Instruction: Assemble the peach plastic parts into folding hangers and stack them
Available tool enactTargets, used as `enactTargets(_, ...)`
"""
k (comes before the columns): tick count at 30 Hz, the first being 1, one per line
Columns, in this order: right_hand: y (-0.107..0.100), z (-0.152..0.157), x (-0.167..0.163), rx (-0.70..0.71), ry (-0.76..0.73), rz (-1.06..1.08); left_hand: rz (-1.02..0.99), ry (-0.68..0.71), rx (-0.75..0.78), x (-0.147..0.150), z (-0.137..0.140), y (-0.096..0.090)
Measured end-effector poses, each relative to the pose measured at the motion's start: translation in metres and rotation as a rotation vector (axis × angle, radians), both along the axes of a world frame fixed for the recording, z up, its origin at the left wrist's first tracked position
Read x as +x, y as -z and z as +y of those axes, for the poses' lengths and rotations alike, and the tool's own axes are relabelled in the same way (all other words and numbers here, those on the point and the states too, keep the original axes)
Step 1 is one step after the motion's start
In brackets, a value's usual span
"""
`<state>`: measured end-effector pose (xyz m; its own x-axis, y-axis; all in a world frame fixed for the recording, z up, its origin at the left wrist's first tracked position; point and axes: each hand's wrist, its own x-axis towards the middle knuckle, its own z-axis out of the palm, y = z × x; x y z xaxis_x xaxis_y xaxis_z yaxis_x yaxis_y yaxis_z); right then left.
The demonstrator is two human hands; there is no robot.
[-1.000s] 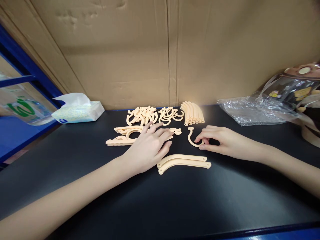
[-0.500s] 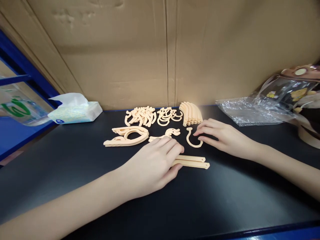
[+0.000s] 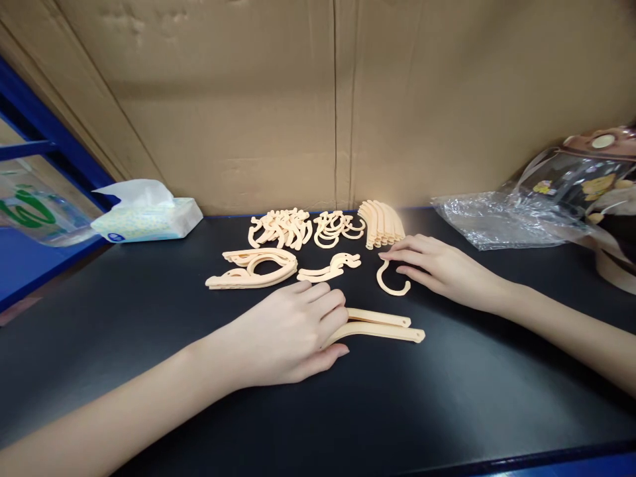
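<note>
My left hand (image 3: 298, 331) is closed over two pale hanger arms (image 3: 385, 329), flat curved strips whose right ends stick out past its fingers. Their left ends are hidden beneath the palm. At the right, my right hand (image 3: 432, 268) has its fingertips on the upper end of a pale hanger hook (image 3: 393, 290), which lies on the black table (image 3: 397, 411). The thumb sits a little apart, beside the hook. Between the hands and farther back lie small curved pieces with a hole at one end (image 3: 330, 268). Folded hangers (image 3: 253, 281) lie to their left.
Along the back are a pile of short curved pieces (image 3: 281, 228), a pile of hooks (image 3: 335, 228) and stacked hanger arms (image 3: 381, 224). A tissue pack (image 3: 149, 218) stands at left. Clear plastic bags (image 3: 497, 218) lie at right, before a cardboard wall (image 3: 238, 99).
My right fingertips have come onto the hook's upper end, and the hook has turned and shifted slightly right. My left hand has drawn back slightly left, and the two arms have spread apart.
</note>
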<state>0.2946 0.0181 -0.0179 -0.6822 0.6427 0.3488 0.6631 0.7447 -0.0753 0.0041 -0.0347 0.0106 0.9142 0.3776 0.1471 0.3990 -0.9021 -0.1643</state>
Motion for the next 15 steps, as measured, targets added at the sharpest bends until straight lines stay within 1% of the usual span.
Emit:
enactTargets(7, -0.001, -0.005, -0.006, 0.075, 0.017, -0.076, -0.065, -0.015, 0.016, 0.006, -0.004, 0.011)
enactTargets(11, -0.002, -0.007, -0.008, 0.126, 0.022, -0.087, -0.102, -0.061, -0.023, 0.01, -0.008, 0.011)
enactTargets(15, -0.002, -0.007, -0.008, 0.137, 0.006, -0.073, -0.16, -0.091, -0.046, 0.012, -0.01, 0.01)
